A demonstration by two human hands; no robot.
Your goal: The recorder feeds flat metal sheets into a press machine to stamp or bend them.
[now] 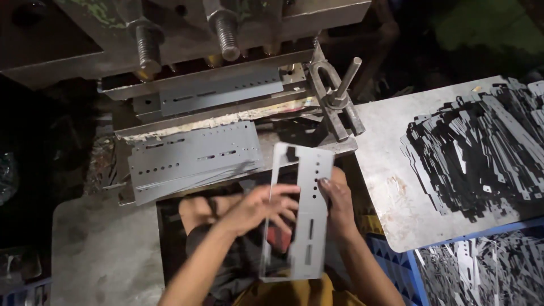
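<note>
A heavy metal press [187, 34] fills the top of the view, with two threaded bolts [148, 48] hanging from its worn, scratched body. Below it lies a steel bed [226, 116] with flaking paint along its front edge. To the right a bare metal table [385, 187], stained and rust-spotted, reaches to the right edge. A blue plastic crate [396, 260] stands under its near edge. At lower left is a grey concrete slab [102, 255]. The surroundings are dark; light falls only on the work area.

Both forearms reach forward; the left hand [258, 207] spreads its fingers, the right hand [339, 199] curls, thumb up.
</note>
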